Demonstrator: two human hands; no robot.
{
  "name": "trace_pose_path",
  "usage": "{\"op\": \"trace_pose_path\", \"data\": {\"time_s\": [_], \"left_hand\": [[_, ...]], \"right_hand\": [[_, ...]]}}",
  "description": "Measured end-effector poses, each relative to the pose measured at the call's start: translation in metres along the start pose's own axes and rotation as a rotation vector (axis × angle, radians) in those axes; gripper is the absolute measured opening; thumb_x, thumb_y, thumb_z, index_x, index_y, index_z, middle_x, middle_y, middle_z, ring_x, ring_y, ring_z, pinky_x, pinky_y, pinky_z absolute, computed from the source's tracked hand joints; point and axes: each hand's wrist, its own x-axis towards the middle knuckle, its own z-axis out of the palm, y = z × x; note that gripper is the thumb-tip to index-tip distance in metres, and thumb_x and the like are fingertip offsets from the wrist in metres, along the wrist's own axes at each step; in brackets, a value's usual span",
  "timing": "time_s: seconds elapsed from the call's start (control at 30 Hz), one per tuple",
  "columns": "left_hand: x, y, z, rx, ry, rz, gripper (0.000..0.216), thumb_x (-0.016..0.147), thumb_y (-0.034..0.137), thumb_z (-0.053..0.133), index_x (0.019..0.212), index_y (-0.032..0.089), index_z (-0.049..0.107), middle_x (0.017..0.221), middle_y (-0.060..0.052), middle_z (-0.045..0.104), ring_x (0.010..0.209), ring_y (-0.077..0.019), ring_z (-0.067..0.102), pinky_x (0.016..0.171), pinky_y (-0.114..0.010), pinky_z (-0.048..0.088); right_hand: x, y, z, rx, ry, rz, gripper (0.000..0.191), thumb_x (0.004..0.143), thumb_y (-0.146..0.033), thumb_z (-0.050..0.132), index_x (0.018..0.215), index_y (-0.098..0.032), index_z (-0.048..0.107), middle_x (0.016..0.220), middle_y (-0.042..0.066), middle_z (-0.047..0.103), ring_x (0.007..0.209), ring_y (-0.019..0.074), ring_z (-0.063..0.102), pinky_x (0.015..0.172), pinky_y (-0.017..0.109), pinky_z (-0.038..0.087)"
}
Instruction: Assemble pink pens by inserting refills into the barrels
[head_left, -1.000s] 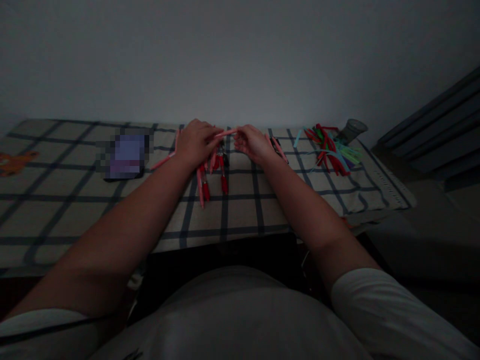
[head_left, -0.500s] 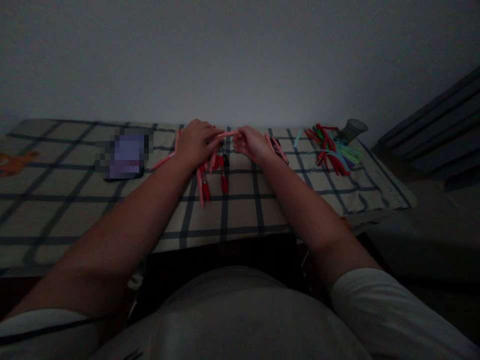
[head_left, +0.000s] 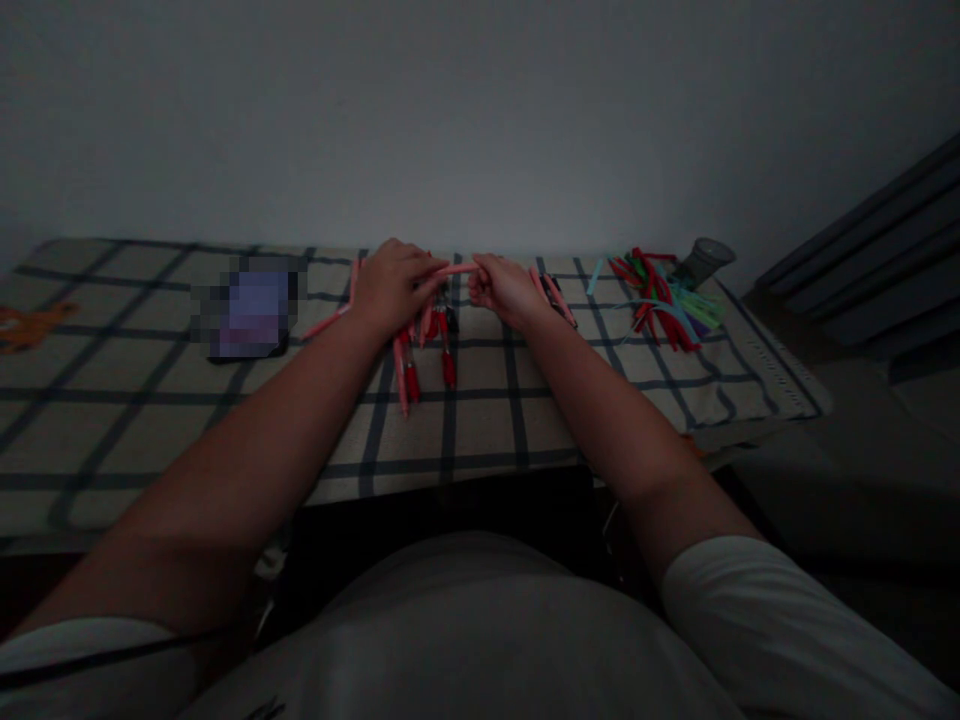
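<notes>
Both of my hands meet at the far middle of a checked tablecloth (head_left: 112,420). My left hand (head_left: 390,285) and my right hand (head_left: 504,288) are closed on the two ends of one pink pen (head_left: 456,268), held level just above the cloth. Under and in front of the hands lie several red and pink pens (head_left: 409,370), pointing toward me. Two more pink pens (head_left: 556,295) rest just right of my right hand.
A blurred purple flat object (head_left: 251,312) lies left of the hands. At the far right are a heap of red, green and blue strips (head_left: 664,295) and a tipped glass jar (head_left: 703,260). An orange shape (head_left: 30,325) marks the cloth's left edge. A wall stands behind.
My right hand has shifted slightly left along the pink pen, closing the gap to my left hand. Everything else stays where it was.
</notes>
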Motion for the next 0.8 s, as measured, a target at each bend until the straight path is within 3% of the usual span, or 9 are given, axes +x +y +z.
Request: {"op": "trace_pose_path", "data": {"time_s": [0.2, 0.33, 0.43, 0.67, 0.8], "left_hand": [[0.000, 0.000, 0.001, 0.008, 0.006, 0.007, 0.044, 0.112, 0.046, 0.057, 0.140, 0.031, 0.087, 0.125, -0.013, 0.085, 0.124, -0.0363, 0.072, 0.112, -0.053, 0.054], [0.000, 0.006, -0.004, 0.018, -0.016, -0.007, 0.053, 0.115, 0.049, 0.050, 0.144, 0.023, 0.085, 0.131, -0.017, 0.085, 0.128, -0.0386, 0.071, 0.113, -0.053, 0.053], [0.000, 0.008, -0.004, 0.010, -0.002, -0.012, 0.053, 0.116, 0.051, 0.047, 0.138, 0.026, 0.088, 0.127, -0.017, 0.085, 0.123, -0.0390, 0.072, 0.111, -0.056, 0.053], [0.000, 0.006, -0.002, -0.001, -0.008, 0.025, 0.059, 0.118, 0.058, 0.038, 0.134, 0.028, 0.087, 0.122, -0.016, 0.085, 0.116, -0.0364, 0.071, 0.108, -0.055, 0.055], [0.000, 0.007, -0.001, -0.004, -0.020, 0.038, 0.062, 0.120, 0.058, 0.035, 0.133, 0.026, 0.087, 0.122, -0.016, 0.085, 0.116, -0.0359, 0.071, 0.111, -0.056, 0.054]], "right_hand": [[-0.002, -0.001, 0.001, -0.019, 0.004, -0.005, 0.046, 0.113, -0.044, 0.074, 0.077, -0.025, 0.054, 0.063, -0.005, 0.058, 0.058, 0.0107, 0.056, 0.060, 0.020, 0.051], [-0.005, -0.003, 0.004, -0.044, 0.006, 0.001, 0.052, 0.106, -0.059, 0.082, 0.077, -0.026, 0.053, 0.065, -0.004, 0.059, 0.058, 0.0121, 0.057, 0.060, 0.023, 0.050], [-0.007, -0.005, 0.005, -0.048, 0.014, -0.008, 0.054, 0.104, -0.064, 0.082, 0.079, -0.026, 0.054, 0.067, -0.004, 0.061, 0.058, 0.0122, 0.056, 0.057, 0.023, 0.048], [-0.006, -0.006, 0.005, -0.119, 0.044, -0.054, 0.038, 0.111, -0.047, 0.077, 0.087, -0.025, 0.058, 0.071, -0.004, 0.062, 0.060, 0.0109, 0.056, 0.057, 0.021, 0.045], [0.001, 0.001, 0.002, -0.191, 0.074, -0.110, 0.038, 0.108, -0.045, 0.080, 0.086, -0.026, 0.057, 0.071, -0.005, 0.060, 0.062, 0.0123, 0.055, 0.056, 0.023, 0.043]]}}
